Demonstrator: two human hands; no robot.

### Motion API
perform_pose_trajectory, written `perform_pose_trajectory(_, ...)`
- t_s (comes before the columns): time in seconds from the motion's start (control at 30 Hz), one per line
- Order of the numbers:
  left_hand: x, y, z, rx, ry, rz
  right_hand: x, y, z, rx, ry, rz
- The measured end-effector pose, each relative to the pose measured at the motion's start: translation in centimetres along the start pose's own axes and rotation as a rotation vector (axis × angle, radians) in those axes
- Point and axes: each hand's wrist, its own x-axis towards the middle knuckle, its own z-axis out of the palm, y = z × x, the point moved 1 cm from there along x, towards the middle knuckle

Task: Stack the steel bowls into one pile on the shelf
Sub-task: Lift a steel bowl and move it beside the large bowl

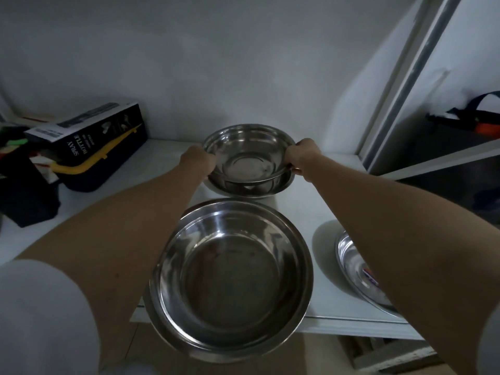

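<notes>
At the back of the white shelf (162, 169) a steel bowl (247, 155) sits tilted inside a second, wider steel bowl (281, 184). My left hand (198, 162) grips the upper bowl's left rim and my right hand (303, 158) grips its right rim. A large steel bowl (232, 277) stands in front, overhanging the shelf's front edge. Another steel bowl (354, 269) lies at the front right, mostly hidden under my right forearm.
A black "spray bottle" box (89, 131) rests on a dark case with a yellow handle (81, 163) at the left back. Dark clutter fills the far left. A white cabinet side wall (357, 104) bounds the shelf on the right.
</notes>
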Motion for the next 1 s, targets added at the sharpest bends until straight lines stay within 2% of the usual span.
perform_pose_trajectory(0.23,0.4,-1.1,0.6,0.285,-0.012,-0.005,0.5,1.6,1.3,-0.081,-0.025,0.018)
perform_pose_trajectory(0.5,0.4,-1.7,1.8,0.336,-0.058,0.051,0.9,3.0,2.0,-0.198,0.035,0.028)
perform_pose_trajectory(0.8,0.8,-2.5,2.6,0.441,-0.036,0.084,1.5,4.1,2.4,-0.263,-0.024,-0.008)
perform_pose_trajectory(1.0,1.0,-2.6,2.4,0.552,-0.115,0.053,1.2,4.1,2.1,-0.307,-0.111,0.055)
